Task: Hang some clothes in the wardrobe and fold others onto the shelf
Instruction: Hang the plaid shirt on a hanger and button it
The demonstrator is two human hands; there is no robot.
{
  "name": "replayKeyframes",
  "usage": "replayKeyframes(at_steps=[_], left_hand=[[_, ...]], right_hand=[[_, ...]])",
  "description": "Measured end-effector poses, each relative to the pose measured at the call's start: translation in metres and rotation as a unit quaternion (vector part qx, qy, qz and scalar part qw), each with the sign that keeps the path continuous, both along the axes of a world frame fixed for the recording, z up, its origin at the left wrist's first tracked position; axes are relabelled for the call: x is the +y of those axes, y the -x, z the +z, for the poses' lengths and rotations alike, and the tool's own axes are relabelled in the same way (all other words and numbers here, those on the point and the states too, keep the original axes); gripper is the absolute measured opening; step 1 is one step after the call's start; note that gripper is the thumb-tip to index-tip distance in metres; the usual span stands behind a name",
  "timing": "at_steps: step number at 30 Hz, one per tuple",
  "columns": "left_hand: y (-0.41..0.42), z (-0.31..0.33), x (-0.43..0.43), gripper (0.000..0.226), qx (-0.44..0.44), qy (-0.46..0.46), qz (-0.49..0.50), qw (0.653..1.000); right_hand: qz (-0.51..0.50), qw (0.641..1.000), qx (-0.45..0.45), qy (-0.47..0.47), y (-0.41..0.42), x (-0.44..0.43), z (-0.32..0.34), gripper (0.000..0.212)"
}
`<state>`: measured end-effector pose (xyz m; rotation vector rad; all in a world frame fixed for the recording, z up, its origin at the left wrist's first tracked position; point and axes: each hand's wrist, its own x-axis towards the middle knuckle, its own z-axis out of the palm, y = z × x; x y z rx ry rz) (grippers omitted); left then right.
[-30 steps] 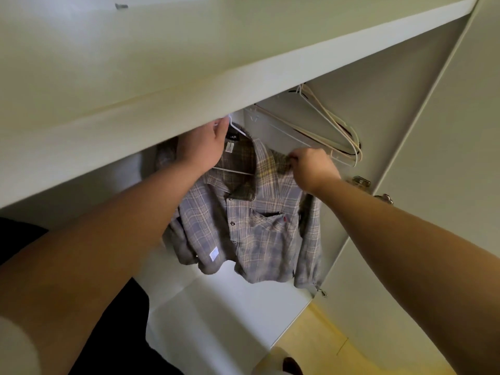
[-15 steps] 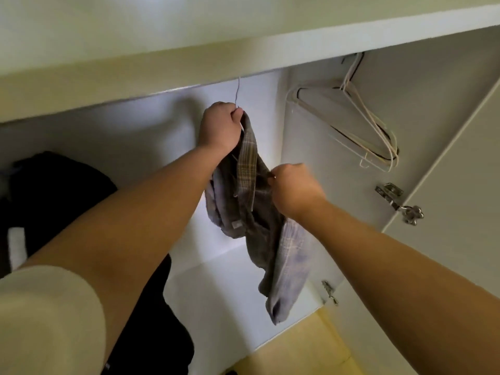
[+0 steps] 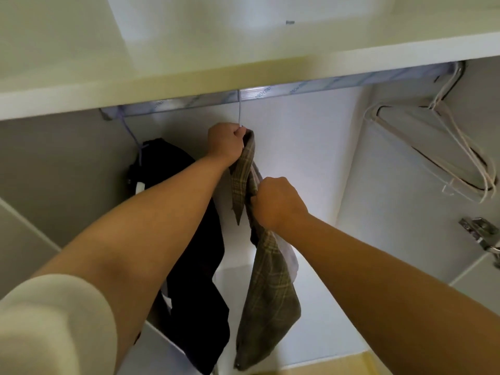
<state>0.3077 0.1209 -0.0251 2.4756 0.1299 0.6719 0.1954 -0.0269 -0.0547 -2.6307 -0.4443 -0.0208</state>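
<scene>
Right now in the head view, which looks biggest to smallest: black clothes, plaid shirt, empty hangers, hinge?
1. Black clothes and plaid shirt: too alike, and an arm hides part of the black.
2. Empty hangers.
3. Hinge.

On my feed, a loose cream sleeve (image 3: 46,326) covered the upper left arm. Both forearms (image 3: 167,212) were bare down to the left hand (image 3: 226,143) and right hand (image 3: 276,203).
</scene>
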Motion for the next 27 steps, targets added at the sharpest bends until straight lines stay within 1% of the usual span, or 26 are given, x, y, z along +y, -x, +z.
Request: replayKeyframes(at_steps=[3, 9, 11, 14, 15, 17, 18, 19, 21, 22, 24, 26, 27], left_hand=[[0.009, 0.000, 0.023, 0.039, -0.003, -0.002, 0.015, 1.000], [0.021, -0.002, 0.052, 0.041, 0.007, 0.038, 0.055, 0.998], [0.028, -0.001, 0.059, 0.039, 0.004, 0.038, 0.076, 0.996], [0.039, 0.002, 0.060, 0.021, -0.014, 0.042, 0.136, 0.990], [0.043, 0.004, 0.053, 0.024, -0.027, 0.046, 0.171, 0.984], [0.051, 0.004, 0.026, 0.036, -0.061, -0.019, 0.238, 0.969], [0.054, 0.004, 0.007, 0.034, -0.084, -0.052, 0.232, 0.968], [0.057, 0.001, -0.014, 0.029, -0.105, -0.062, 0.191, 0.974], [0.059, -0.009, -0.063, 0.020, -0.109, -0.017, 0.060, 0.992], [0.058, -0.015, -0.087, 0.019, -0.084, 0.019, -0.001, 0.996], [0.056, -0.024, -0.136, 0.013, -0.002, 0.095, -0.095, 0.991], [0.052, -0.035, -0.182, 0.007, 0.078, 0.142, -0.166, 0.973], [0.050, -0.041, -0.205, 0.011, 0.106, 0.159, -0.197, 0.962]], right_hand=[[0.033, 0.999, -0.008, -0.004, 0.006, 0.018, -0.005, 0.018], [0.058, 0.998, -0.016, -0.015, 0.005, 0.044, -0.013, 0.020], [0.074, 0.997, -0.011, -0.015, 0.003, 0.049, -0.014, 0.032], [0.102, 0.994, 0.009, -0.026, 0.004, 0.050, -0.017, 0.043], [0.101, 0.994, 0.014, -0.028, 0.006, 0.046, -0.017, 0.046], [0.077, 0.996, 0.020, -0.044, 0.010, 0.030, -0.017, 0.050], [0.053, 0.997, 0.020, -0.046, 0.012, 0.017, -0.017, 0.049], [0.025, 0.999, 0.017, -0.044, 0.014, 0.002, -0.019, 0.047], [-0.043, 0.998, 0.016, -0.040, 0.015, -0.035, -0.026, 0.044], [-0.081, 0.995, 0.022, -0.044, 0.015, -0.056, -0.029, 0.044], [-0.161, 0.984, 0.042, -0.061, 0.016, -0.102, -0.035, 0.044], [-0.243, 0.965, 0.058, -0.085, 0.022, -0.149, -0.034, 0.042], [-0.280, 0.953, 0.062, -0.099, 0.026, -0.171, -0.033, 0.040]])
